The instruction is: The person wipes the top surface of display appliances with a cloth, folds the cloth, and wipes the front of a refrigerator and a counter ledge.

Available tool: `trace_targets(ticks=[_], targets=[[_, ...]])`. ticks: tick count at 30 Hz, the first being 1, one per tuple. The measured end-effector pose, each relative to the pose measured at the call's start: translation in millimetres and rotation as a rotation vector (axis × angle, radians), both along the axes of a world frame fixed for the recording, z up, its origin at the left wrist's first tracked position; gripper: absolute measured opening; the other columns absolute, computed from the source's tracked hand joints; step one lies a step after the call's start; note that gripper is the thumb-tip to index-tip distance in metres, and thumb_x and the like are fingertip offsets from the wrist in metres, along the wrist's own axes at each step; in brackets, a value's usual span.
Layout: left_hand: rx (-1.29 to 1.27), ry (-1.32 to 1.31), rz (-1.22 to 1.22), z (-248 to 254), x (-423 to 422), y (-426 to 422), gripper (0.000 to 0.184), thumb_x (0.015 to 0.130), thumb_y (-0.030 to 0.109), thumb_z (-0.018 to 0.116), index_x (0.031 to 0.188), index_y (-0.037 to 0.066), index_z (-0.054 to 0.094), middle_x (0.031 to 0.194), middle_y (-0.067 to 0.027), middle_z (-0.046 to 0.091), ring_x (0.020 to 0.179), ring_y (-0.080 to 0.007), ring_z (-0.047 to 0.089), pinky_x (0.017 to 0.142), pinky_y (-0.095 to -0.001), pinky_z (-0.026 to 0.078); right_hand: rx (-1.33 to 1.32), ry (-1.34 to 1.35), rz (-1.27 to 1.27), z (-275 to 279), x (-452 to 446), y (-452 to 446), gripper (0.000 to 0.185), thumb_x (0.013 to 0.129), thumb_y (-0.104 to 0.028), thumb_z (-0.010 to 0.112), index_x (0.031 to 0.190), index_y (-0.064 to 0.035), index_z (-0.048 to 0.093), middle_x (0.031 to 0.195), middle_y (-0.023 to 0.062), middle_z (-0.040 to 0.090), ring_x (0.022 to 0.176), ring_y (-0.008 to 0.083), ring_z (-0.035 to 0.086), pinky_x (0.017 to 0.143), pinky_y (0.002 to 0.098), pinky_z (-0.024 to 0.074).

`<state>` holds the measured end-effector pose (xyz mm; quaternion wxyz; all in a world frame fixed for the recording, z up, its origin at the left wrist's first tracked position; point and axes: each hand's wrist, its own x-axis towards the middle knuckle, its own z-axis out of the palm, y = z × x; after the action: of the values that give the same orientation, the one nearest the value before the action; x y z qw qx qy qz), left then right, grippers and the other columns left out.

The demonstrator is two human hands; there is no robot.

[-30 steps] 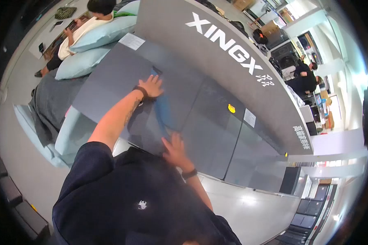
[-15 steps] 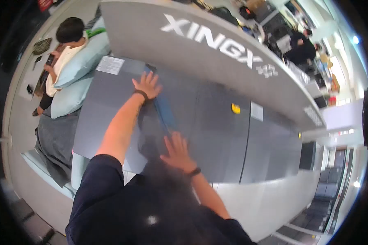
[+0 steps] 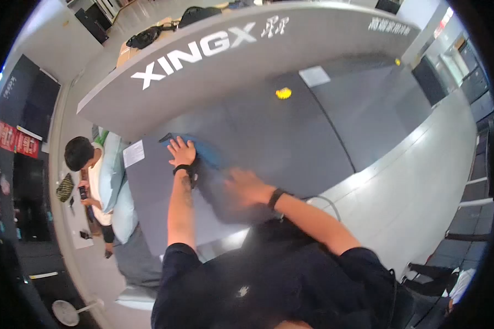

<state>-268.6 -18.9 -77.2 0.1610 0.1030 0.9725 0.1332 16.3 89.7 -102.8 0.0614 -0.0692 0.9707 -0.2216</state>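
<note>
A long, narrow blue piece that looks like folded cloth lies on the dark grey tabletop, a blackish patch at its far end. My left hand rests flat on or against its far part, fingers spread. Near the other end is my right hand, smeared by motion, its fingers seemingly stretched out with nothing visible in them. Whether it touches the cloth or the tabletop I cannot tell. Both wrists wear dark bands.
A grey panel with white lettering borders the far side. On the tabletop lie a yellow item and white sheets. A seated person holds a phone beside pale blue cushions at left.
The view has turned, so the panel and tabletop appear rotated. My left hand stays at the cloth's far part. My right hand is now more blurred and looks off to the side of the cloth's near end.
</note>
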Motion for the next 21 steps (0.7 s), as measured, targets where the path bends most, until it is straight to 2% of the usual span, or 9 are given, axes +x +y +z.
trace_targets(ticks=[3, 6, 9, 11, 13, 15, 18, 21], targets=[[-0.012, 0.021, -0.041, -2, 42, -18, 0.073, 0.1, 0.051, 0.036, 0.161, 0.015, 0.019, 0.169, -0.0128, 0.006, 0.155, -0.036, 0.001, 0.112, -0.0743, 0.018, -0.005, -0.011, 0.023, 48, 56, 7, 0.076, 0.09, -0.039, 0.064, 0.153, -0.0063, 0.037, 0.16, 0.033, 0.022, 0.151, 0.044, 0.02, 0.12, 0.056, 0.019], [-0.01, -0.014, -0.036, 10, 95, -35, 0.073, 0.1, 0.052, 0.037, 0.161, 0.015, 0.02, 0.169, -0.0137, 0.007, 0.155, -0.0378, 0.004, 0.111, -0.075, 0.018, -0.076, 0.047, -0.013, 42, 99, 15, 0.063, 0.091, -0.028, 0.06, 0.148, -0.0058, 0.042, 0.156, 0.0312, 0.03, 0.145, 0.0434, 0.033, 0.115, 0.0542, 0.0311], [0.003, -0.012, -0.019, 5, 145, -46, 0.073, 0.1, 0.052, 0.039, 0.16, 0.015, 0.021, 0.168, -0.0154, 0.008, 0.155, -0.0389, 0.006, 0.11, -0.0762, 0.019, -0.176, -0.078, -0.089, 51, 125, 26, 0.068, 0.076, -0.018, 0.073, 0.139, -0.0076, 0.05, 0.144, 0.0209, 0.046, 0.129, 0.0372, 0.051, 0.097, 0.0496, 0.0496], [-0.044, 0.007, -0.005, 9, 177, -48, 0.072, 0.1, 0.049, 0.04, 0.159, 0.012, 0.023, 0.168, -0.0168, 0.011, 0.154, -0.0388, 0.008, 0.108, -0.0767, 0.021, -0.076, -0.387, -0.018, 81, 123, 30, 0.061, 0.078, -0.016, 0.071, 0.135, -0.0059, 0.054, 0.141, 0.0215, 0.05, 0.126, 0.0368, 0.053, 0.094, 0.0485, 0.0522], [-0.123, -0.008, -0.016, 22, 189, -44, 0.072, 0.1, 0.049, 0.04, 0.159, 0.011, 0.024, 0.167, -0.0181, 0.012, 0.154, -0.0393, 0.009, 0.108, -0.0767, 0.022, -0.162, -0.354, -0.065, 92, 127, 29, 0.053, 0.081, -0.015, 0.069, 0.131, -0.0047, 0.058, 0.137, 0.0217, 0.054, 0.127, 0.0369, 0.053, 0.095, 0.0476, 0.0524], [-0.233, -0.008, -0.025, 33, 189, -36, 0.073, 0.1, 0.049, 0.041, 0.159, 0.008, 0.024, 0.167, -0.0192, 0.012, 0.154, -0.0392, 0.008, 0.108, -0.0761, 0.022, -0.427, 0.014, -0.24, 92, 137, 26, 0.046, 0.083, -0.015, 0.066, 0.128, -0.004, 0.061, 0.133, 0.0213, 0.058, 0.13, 0.0377, 0.051, 0.1, 0.047, 0.0502], [-0.081, 0.211, -0.02, 11, 170, -36, 0.076, 0.1, 0.048, 0.041, 0.158, 0.002, 0.022, 0.167, -0.0211, 0.012, 0.155, -0.0395, 0.006, 0.11, -0.0749, 0.02, -0.151, 0.514, -0.062, 62, 111, 18, 0.045, 0.087, -0.015, 0.063, 0.13, -0.0029, 0.059, 0.14, 0.0208, 0.054, 0.136, 0.0387, 0.046, 0.107, 0.047, 0.0443], [-0.011, 0.064, 0.017, 7, 139, -30, 0.079, 0.1, 0.048, 0.041, 0.157, -0.002, 0.019, 0.166, -0.0228, 0.01, 0.155, -0.0393, 0.004, 0.112, -0.0735, 0.017, -0.062, 0.465, 0.014, 35, 91, 0, 0.053, 0.087, -0.019, 0.064, 0.136, -0.0032, 0.056, 0.148, 0.0193, 0.048, 0.145, 0.0375, 0.035, 0.112, 0.0503, 0.037]])
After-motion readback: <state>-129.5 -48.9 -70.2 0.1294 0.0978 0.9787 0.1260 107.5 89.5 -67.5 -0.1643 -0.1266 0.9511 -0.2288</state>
